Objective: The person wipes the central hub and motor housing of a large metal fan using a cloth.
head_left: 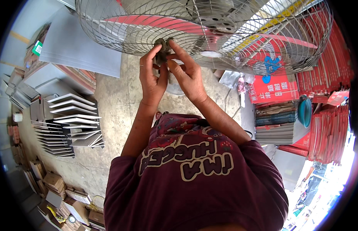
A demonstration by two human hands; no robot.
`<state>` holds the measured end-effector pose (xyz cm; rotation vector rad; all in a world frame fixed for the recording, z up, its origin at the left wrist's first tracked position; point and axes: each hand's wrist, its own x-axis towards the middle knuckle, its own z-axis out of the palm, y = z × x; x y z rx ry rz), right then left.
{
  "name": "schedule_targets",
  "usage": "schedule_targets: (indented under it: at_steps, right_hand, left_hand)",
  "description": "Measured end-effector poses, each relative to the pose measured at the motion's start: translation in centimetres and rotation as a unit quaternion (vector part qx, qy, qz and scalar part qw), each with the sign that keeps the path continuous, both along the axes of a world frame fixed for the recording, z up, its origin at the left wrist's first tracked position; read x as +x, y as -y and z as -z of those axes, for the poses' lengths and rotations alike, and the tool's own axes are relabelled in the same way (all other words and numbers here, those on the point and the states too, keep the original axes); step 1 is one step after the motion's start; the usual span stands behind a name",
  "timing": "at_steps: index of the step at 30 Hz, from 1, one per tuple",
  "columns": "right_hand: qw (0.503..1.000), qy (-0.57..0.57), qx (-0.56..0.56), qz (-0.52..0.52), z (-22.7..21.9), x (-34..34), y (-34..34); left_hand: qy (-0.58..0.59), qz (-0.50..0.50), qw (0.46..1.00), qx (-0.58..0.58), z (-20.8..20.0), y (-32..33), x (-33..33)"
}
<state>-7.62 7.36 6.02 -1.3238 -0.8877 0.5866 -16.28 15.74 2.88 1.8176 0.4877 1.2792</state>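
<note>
- The left hand (152,82) is partly closed, its fingers bent and the index fingertip pressed on a dark, crumpled rag (161,54)
- The right hand (188,75) is curled too, index finger stretched forward and thumb bent in, pinching the rag from the other side
- The rag sits between the two hands, at the near edge of the fan (212,38) with red blades; whether it touches the wire cage, I cannot tell
- Tile samples (77,119) stand in a rack on the left
- On the right, a blue-green basin (304,112) rests beside stacks of red boxes (326,134)
</note>
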Motion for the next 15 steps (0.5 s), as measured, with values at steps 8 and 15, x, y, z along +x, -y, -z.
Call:
schedule_targets:
  at_steps: [8,15]
  right_hand:
    - [1.0,-0.001,-0.013,-0.011,2.4,0.1,0.0]
    - [1.0,0.015,0.0,0.018,0.6,0.8,1.0]
  left_hand:
    - [-0.024,-0.005,1.0,-0.016,1.5,1.1,-0.5]
    - [-0.01,-0.001,1.0,0.014,0.5,0.6,0.8]
